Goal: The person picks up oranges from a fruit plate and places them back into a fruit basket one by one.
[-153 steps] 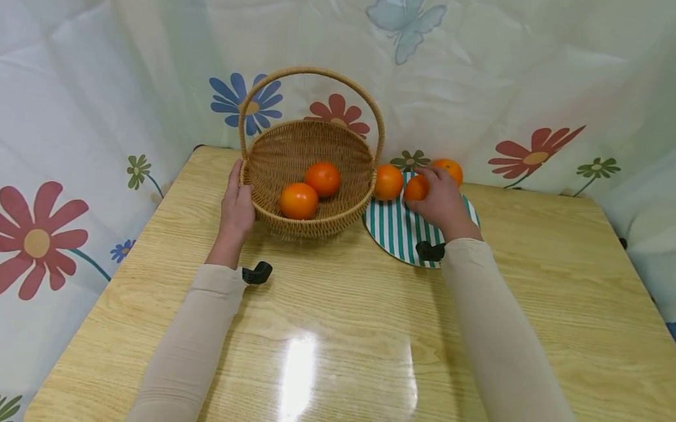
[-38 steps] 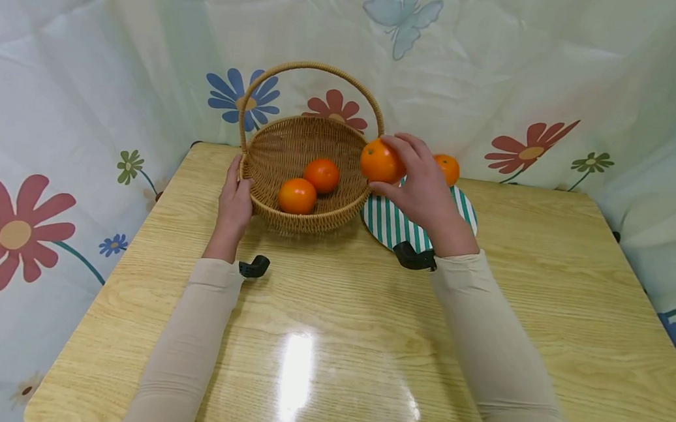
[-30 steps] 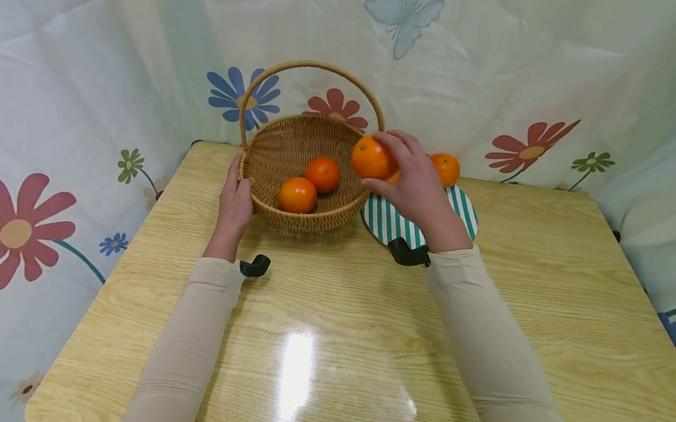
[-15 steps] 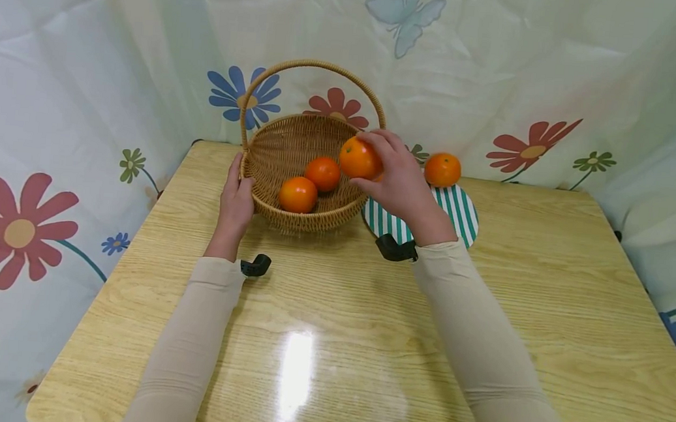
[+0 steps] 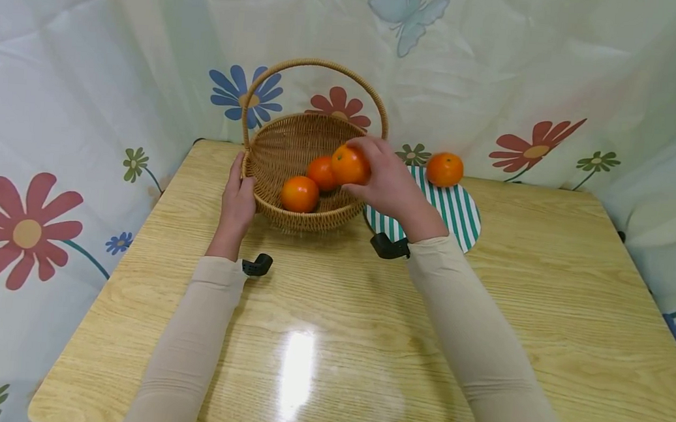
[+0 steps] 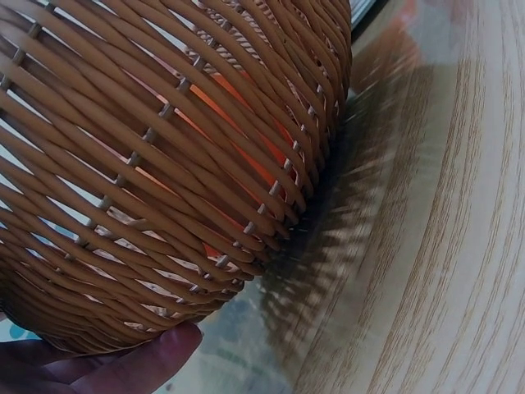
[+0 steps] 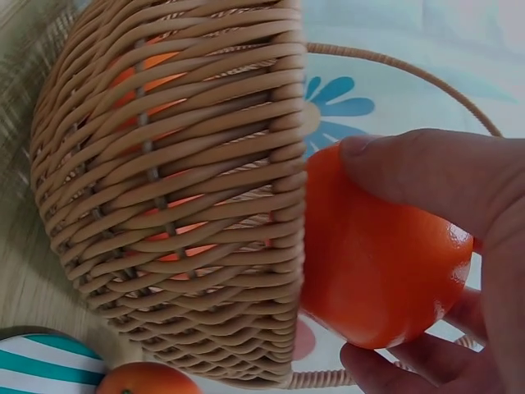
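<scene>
My right hand (image 5: 384, 175) grips an orange (image 7: 385, 246) between thumb and fingers. In the head view it is held over the right part of the wicker basket (image 5: 308, 222), just inside the rim. Two more oranges, a front one (image 5: 300, 194) and a rear one (image 5: 320, 172), lie in the basket, partly seen through its weave in both wrist views. My left hand (image 5: 238, 204) rests with fairly straight fingers against the basket's left outer wall. In the left wrist view its fingertips (image 6: 179, 341) touch the weave.
A flat, round, green-and-white striped mat (image 5: 458, 216) lies right of the basket. On its back edge sits an orange (image 5: 445, 170). The basket's tall handle (image 5: 319, 62) arches above it. A floral curtain (image 5: 501, 65) hangs behind the wooden table (image 5: 319, 314).
My right hand lifted an orange from the striped mat, carried it left and lowered it over the basket. My left hand has stayed at the basket's side.
</scene>
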`<state>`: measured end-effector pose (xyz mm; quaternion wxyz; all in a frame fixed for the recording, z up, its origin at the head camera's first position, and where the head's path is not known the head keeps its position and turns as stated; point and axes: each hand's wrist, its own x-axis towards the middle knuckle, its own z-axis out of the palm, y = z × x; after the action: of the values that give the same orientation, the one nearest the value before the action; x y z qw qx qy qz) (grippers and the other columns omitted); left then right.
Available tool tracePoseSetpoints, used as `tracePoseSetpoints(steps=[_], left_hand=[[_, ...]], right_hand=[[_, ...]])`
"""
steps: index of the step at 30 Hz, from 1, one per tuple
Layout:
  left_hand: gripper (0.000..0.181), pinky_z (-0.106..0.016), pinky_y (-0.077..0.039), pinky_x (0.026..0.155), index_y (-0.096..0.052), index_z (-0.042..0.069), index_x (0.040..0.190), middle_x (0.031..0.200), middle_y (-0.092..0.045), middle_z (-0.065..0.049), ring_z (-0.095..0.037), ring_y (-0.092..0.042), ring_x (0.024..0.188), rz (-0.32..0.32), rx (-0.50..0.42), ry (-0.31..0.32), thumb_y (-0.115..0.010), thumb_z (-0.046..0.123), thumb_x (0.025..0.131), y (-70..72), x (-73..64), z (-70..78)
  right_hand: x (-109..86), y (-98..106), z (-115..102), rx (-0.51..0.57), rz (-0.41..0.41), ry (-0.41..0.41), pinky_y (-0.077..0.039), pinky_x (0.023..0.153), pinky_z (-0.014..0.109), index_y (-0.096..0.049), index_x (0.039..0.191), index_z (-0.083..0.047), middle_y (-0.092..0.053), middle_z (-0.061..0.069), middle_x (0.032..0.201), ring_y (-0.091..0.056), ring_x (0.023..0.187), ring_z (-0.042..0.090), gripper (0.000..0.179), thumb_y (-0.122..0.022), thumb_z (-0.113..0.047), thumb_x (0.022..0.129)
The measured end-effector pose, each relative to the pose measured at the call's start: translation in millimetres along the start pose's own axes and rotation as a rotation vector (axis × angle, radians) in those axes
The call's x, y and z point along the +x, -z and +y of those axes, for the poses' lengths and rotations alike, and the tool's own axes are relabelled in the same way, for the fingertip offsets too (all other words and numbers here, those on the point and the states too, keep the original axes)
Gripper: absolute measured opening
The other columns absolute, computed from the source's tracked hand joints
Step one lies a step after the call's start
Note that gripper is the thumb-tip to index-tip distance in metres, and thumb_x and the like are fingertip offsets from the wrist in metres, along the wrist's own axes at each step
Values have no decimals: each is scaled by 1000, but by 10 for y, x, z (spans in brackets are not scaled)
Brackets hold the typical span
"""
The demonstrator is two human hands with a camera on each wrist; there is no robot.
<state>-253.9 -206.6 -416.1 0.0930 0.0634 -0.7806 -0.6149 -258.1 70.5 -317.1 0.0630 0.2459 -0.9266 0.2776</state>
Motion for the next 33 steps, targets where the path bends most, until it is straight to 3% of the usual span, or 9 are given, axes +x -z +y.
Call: tracePoseSetpoints(steps=[22, 33], left_hand=[[58, -41, -21, 120, -14, 45, 153, 162, -16, 6, -22, -22, 148, 7, 9, -4, -31, 30, 99, 1, -12, -2], [58, -40, -22, 120, -14, 46, 152, 162, -17, 6, -20, -22, 147, -1, -11, -9, -31, 29, 100, 0, 1, -2]], right_hand=[[142, -122, 65, -73, -95, -30, -45, 98, 50, -46, 134, -13, -44, 11, 143, -50, 117, 32, 65, -78, -29, 80], [217, -155, 77, -134, -161, -22, -47, 95, 48, -44, 135, -17, -48, 12, 139, -52, 112, 31, 66, -77, -35, 80]])
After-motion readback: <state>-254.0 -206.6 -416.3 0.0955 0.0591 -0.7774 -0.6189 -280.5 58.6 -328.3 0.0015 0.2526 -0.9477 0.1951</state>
